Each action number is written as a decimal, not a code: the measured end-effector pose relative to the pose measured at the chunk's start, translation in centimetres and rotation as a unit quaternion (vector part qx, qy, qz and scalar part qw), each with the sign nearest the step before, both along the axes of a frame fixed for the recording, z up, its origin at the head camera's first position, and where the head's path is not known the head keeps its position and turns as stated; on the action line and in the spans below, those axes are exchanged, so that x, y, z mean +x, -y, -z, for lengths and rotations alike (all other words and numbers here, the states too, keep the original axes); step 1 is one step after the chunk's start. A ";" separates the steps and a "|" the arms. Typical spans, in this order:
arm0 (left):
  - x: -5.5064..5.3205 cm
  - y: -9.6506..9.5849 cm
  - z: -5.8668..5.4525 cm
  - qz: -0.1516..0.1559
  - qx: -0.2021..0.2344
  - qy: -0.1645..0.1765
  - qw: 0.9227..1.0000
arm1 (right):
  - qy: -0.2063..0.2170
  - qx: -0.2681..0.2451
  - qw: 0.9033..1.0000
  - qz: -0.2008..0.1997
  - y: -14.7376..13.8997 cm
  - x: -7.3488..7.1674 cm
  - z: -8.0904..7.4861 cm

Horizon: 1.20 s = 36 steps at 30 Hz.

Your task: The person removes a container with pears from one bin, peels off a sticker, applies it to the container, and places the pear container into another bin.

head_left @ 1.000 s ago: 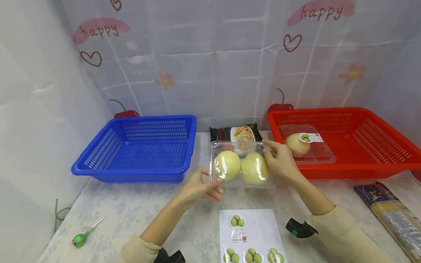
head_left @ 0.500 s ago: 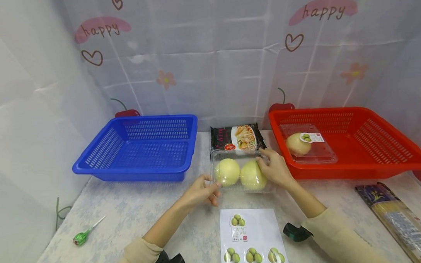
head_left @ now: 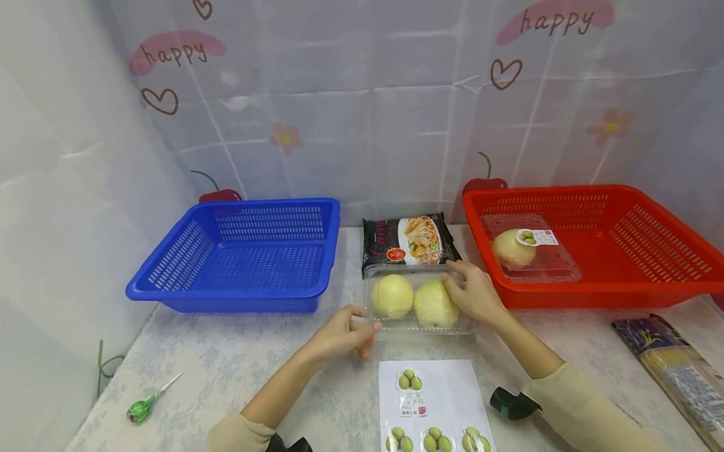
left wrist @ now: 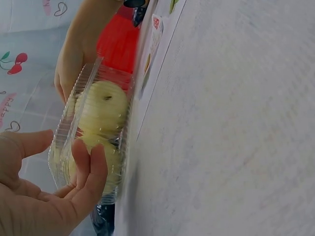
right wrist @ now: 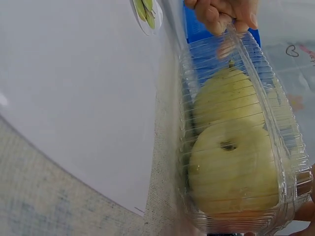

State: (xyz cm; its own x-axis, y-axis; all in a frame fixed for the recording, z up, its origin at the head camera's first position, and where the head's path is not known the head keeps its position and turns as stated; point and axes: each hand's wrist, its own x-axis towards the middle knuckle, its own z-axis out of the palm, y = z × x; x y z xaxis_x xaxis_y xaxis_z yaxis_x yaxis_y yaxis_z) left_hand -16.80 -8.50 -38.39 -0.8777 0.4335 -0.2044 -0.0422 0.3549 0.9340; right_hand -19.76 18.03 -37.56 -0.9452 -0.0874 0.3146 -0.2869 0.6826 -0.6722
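A clear plastic clamshell box with two pale yellow-green pears inside lies on the table at the middle of the head view, just in front of a black noodle packet. At the box's left end, my left hand holds the edge; in the right wrist view its fingertips meet the lid's rim. My right hand grips the right end, thumb on the lid and the other fingers partly hidden behind. Nearer to me lies a sheet of fruit stickers, one label lying near its top.
A blue basket stands at the back left. The red basket at the back right holds another clamshell with a labelled fruit. A green lollipop lies at left, a long noodle pack at right.
Both hands have lowered the clamshell and brought it slightly nearer, uncovering more of the black noodle packet behind it. The baskets and sticker sheet have stayed put.
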 end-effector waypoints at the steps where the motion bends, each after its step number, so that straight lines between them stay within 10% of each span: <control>1: 0.0 0.1 0.0 0.004 -0.009 -0.010 1.000 | 0.002 -0.001 1.000 -0.002 -0.1 0.0 0.0; 7: 0.7 0.2 0.2 -0.015 -0.085 -0.124 0.988 | 0.002 0.027 0.999 -0.032 -0.4 0.7 0.0; 16: 1.6 0.3 0.5 0.008 -0.152 -0.358 0.921 | -0.063 0.096 0.991 -0.067 -1.1 3.1 0.3; 21: 1.6 0.8 0.3 0.122 -0.118 -0.338 0.926 | -0.163 0.112 0.977 -0.079 -1.0 4.6 1.0; 28: 1.9 1.0 -0.1 0.185 -0.166 -0.310 0.917 | -0.318 0.084 0.937 -0.114 0.1 6.6 1.8; 36: 2.8 0.5 -0.5 0.237 -0.268 -0.277 0.892 | -0.194 0.075 0.932 -0.297 1.7 8.5 2.0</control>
State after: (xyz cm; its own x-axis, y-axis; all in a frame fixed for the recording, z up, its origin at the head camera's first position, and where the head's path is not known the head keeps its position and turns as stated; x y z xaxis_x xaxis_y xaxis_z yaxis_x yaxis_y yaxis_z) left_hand -14.00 -8.95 -37.93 -0.6528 0.7527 -0.0855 0.6465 0.6124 0.4549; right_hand -11.26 16.29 -39.58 -0.5343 -0.6288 0.5649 -0.8453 0.4038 -0.3500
